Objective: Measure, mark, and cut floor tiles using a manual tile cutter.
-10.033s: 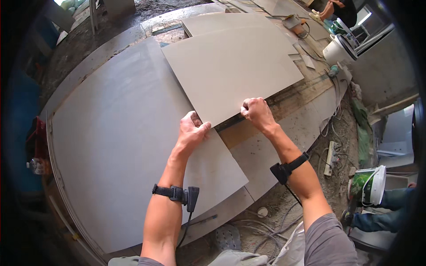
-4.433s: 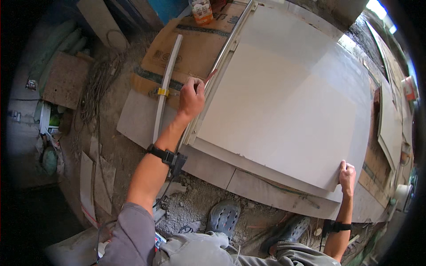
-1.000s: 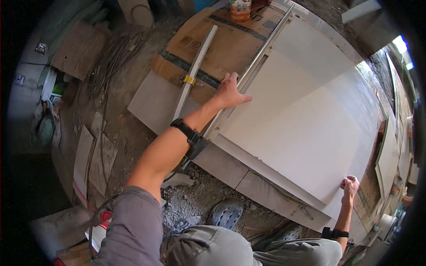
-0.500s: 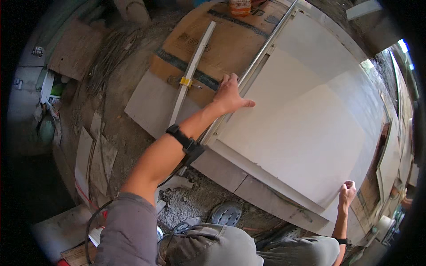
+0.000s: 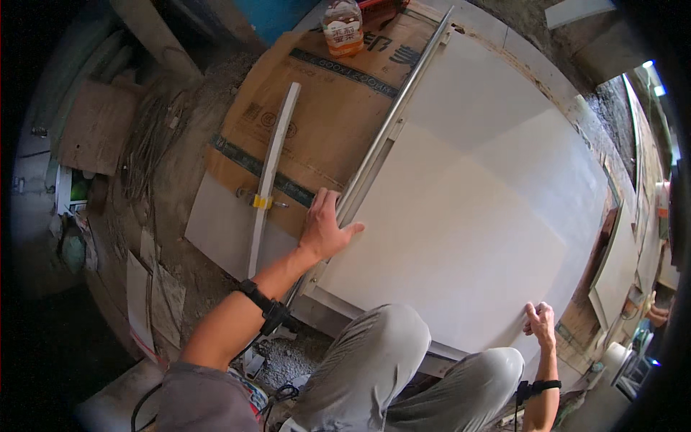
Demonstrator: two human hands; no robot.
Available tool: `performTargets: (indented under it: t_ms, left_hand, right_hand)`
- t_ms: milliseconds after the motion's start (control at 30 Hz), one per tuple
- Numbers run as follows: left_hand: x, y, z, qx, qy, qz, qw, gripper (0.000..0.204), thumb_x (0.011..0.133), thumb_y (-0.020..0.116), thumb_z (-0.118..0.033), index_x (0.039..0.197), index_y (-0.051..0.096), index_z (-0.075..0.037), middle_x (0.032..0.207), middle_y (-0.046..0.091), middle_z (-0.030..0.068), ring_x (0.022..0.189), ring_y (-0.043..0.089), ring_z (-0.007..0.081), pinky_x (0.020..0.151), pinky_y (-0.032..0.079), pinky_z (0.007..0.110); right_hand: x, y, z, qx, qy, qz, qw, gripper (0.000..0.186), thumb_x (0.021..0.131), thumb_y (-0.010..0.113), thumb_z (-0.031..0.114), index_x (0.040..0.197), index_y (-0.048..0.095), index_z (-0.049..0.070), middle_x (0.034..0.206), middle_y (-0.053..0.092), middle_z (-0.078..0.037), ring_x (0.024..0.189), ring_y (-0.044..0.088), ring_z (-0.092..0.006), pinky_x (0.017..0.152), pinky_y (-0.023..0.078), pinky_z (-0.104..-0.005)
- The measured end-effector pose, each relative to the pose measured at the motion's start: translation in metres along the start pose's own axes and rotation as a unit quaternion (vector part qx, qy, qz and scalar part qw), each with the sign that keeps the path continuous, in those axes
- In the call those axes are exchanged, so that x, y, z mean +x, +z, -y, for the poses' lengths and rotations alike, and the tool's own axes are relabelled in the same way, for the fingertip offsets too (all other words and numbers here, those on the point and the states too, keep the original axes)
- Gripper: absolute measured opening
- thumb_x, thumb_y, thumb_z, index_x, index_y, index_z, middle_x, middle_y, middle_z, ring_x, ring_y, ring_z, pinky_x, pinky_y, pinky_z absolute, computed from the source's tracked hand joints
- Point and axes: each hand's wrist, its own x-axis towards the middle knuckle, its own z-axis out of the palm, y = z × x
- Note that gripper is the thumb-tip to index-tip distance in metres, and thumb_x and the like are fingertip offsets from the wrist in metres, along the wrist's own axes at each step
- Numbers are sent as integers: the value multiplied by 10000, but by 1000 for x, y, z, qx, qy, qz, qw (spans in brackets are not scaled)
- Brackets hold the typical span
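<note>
A large pale tile slab (image 5: 461,201) lies flat in front of me, with a shiny metal rail (image 5: 396,104) along its left side. My left hand (image 5: 324,230) is at the near part of that rail. Its fingers curl over the rail from the left, and the thumb points toward the slab. My right hand (image 5: 540,322) is closed at the slab's near right edge. Its fingers are folded in, and I cannot make out anything inside them. Black bands sit around both of my forearms.
Left of the rail lies flat brown cardboard (image 5: 324,108) with a bottle of orange contents (image 5: 342,30) on it. A pale bar (image 5: 273,155) with a yellow clamp (image 5: 262,202) leans across it. Coiled wire (image 5: 155,144) and a stool-like white object (image 5: 617,360) stand to the sides.
The view has shifted, and my knees have come up over the slab's near edge. My left hand stays on the rail, and my right hand stays closed by the slab's near right edge.
</note>
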Motion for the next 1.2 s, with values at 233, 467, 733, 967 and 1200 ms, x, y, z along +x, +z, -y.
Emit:
performTargets:
  t_ms: [233, 467, 733, 967, 1200]
  left_hand:
    - [8, -8, -13, 7, -13, 7, 1000, 615, 745, 852, -276, 1157, 519, 37, 1067, 542, 236, 998, 561, 437, 866, 468, 484]
    - [17, -9, -14, 3, -45, 34, 998, 611, 751, 848, -285, 1164, 517, 20, 1046, 535, 222, 959, 560, 428, 834, 463, 488]
    - [19, -9, -18, 25, -48, 56, 997, 645, 747, 850, -260, 1219, 508, 15, 1086, 541, 223, 986, 566, 432, 816, 492, 479]
    - [20, -11, -23, 30, -77, 65, 994, 663, 748, 849, -264, 1233, 496, 18, 1093, 536, 227, 987, 568, 443, 821, 493, 483]
    - [15, -15, -22, 41, -55, 81, 994, 722, 746, 840, -273, 1275, 451, 28, 1144, 515, 228, 1031, 555, 444, 860, 485, 492]
  right_hand:
    - [11, -4, 27, -40, 91, 34, 994, 414, 929, 707, 255, 761, 534, -82, 580, 611, -131, 444, 643, -209, 362, 534, -337]
    - [18, -5, 17, -75, 112, 54, 989, 394, 951, 691, 258, 771, 496, -34, 574, 602, -128, 462, 650, -202, 397, 515, -334]
    - [17, -4, -1, -43, 95, 63, 992, 398, 967, 667, 281, 774, 480, -12, 589, 598, -111, 471, 631, -192, 392, 503, -329]
    - [21, -8, 12, -73, 69, 55, 993, 437, 934, 701, 341, 788, 505, -21, 611, 600, -146, 520, 639, -243, 505, 514, -377]
    - [50, -29, 36, -128, 0, -65, 990, 346, 834, 824, 222, 913, 596, -27, 753, 623, -102, 682, 560, -194, 635, 487, -346]
